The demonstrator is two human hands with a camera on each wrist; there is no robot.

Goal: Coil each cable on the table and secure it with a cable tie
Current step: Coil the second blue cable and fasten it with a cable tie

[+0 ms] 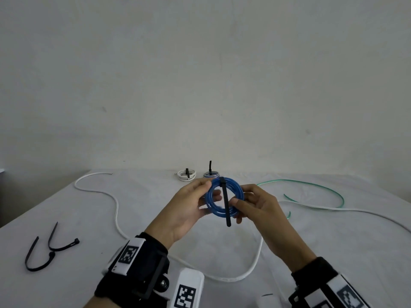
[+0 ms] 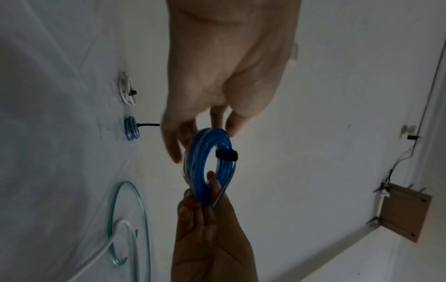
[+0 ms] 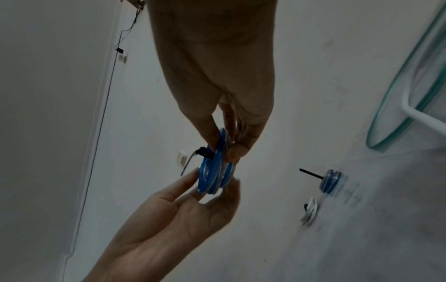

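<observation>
A blue cable coil (image 1: 214, 211) is held up above the white table (image 1: 344, 245), between both hands. A black cable tie (image 1: 226, 205) wraps its top, and the tie's long tail hangs down across the ring. My left hand (image 1: 212, 191) holds the coil's left rim between thumb and fingers. My right hand (image 1: 241, 197) pinches the right rim. In the left wrist view the tie's head (image 2: 226, 154) sits tight on the coil (image 2: 200, 171). The right wrist view shows the coil (image 3: 210, 179) edge-on, with the tie's tail (image 3: 190, 162) sticking out to the side.
At the table's back lie a tied white coil (image 1: 186, 175) and a tied blue coil (image 1: 211, 174). A loose white cable (image 1: 115, 203) snakes across the left and front. A green cable (image 1: 311, 182) and another white cable (image 1: 333, 210) lie right. Spare black ties (image 1: 51, 247) lie front left.
</observation>
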